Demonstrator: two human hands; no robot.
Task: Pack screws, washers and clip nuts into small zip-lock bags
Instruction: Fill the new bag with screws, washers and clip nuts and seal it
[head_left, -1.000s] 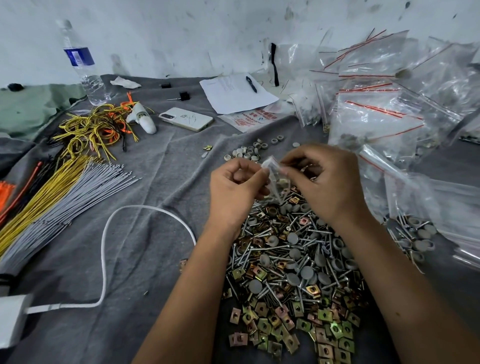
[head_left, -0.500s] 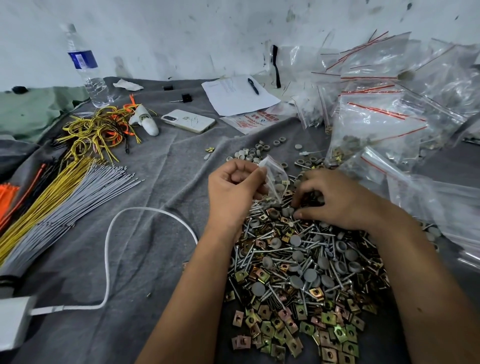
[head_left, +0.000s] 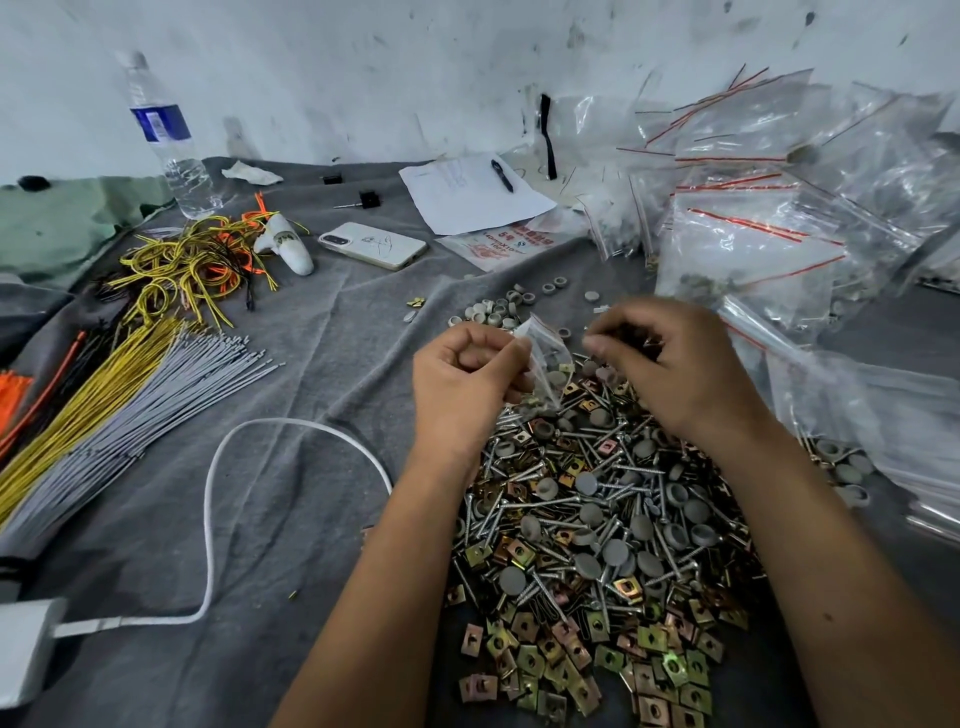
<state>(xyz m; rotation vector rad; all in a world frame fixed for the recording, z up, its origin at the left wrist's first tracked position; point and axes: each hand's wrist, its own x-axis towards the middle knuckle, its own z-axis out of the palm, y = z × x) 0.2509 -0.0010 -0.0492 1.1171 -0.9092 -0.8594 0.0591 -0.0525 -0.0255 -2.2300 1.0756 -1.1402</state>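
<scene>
Nearest the person, a heap of clip nuts (head_left: 571, 670) is spread on the grey cloth (head_left: 291, 519), and just beyond it screws (head_left: 545, 501) and grey washers (head_left: 587, 483) are mixed in one pile. Above the far edge of that pile a small bag (head_left: 543, 358) is pinched at its mouth by the left hand (head_left: 462, 382); the bag hangs roughly upright, mouth up and tilted toward the right. The right hand (head_left: 670, 364) is held just beside it, level with the mouth, fingers curled; something small may be pinched there, but blur makes that impossible to confirm. The next drop is judged to depend on the short gap between right fingertips and bag mouth, with nothing in between. Farther off, loose washers, a phone (head_left: 371, 245), paper with a pen (head_left: 502, 175), and a water bottle (head_left: 166, 140) are seen; filled bags (head_left: 753, 234) are stacked at far right, wires (head_left: 104, 395) at left.
</scene>
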